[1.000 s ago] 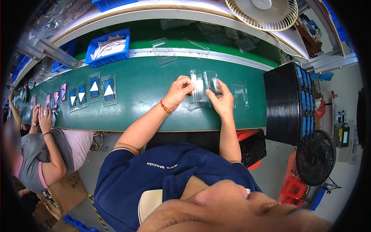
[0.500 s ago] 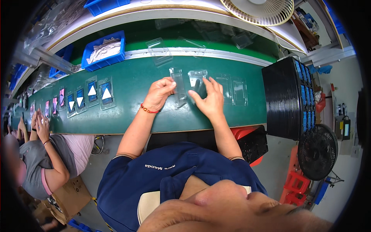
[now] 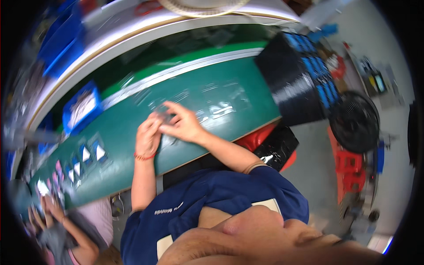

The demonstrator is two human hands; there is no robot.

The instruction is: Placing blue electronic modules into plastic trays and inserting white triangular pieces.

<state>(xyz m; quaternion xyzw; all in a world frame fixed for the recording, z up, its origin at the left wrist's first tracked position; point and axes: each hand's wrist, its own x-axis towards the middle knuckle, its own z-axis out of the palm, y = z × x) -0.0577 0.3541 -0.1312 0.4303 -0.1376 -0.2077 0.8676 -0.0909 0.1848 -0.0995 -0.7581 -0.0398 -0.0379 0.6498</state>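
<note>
Both hands meet over the green table (image 3: 123,141), picture smeared by motion. Between their fingers is a small clear plastic blister shell (image 3: 165,115), partly hidden. My left hand (image 3: 148,134), with a red beaded bracelet at the wrist, has its fingers closed on the shell's near side. My right hand (image 3: 184,125) pinches it from the right with thumb and fingers. More clear plastic shells (image 3: 221,109) lie on the table to the right of and beyond my hands.
Left, blister packs with blue-and-white cards (image 3: 100,152) lie in a row toward a co-worker's hands (image 3: 53,207). A blue bin (image 3: 81,108) holds pale pieces at the back. A black-wrapped stack (image 3: 287,81) stands at the right end, near a black fan (image 3: 354,121).
The view has swung, shifting the table's contents. My hands have come together; my right hand has left the separate shell beside it and now grips the one in my left.
</note>
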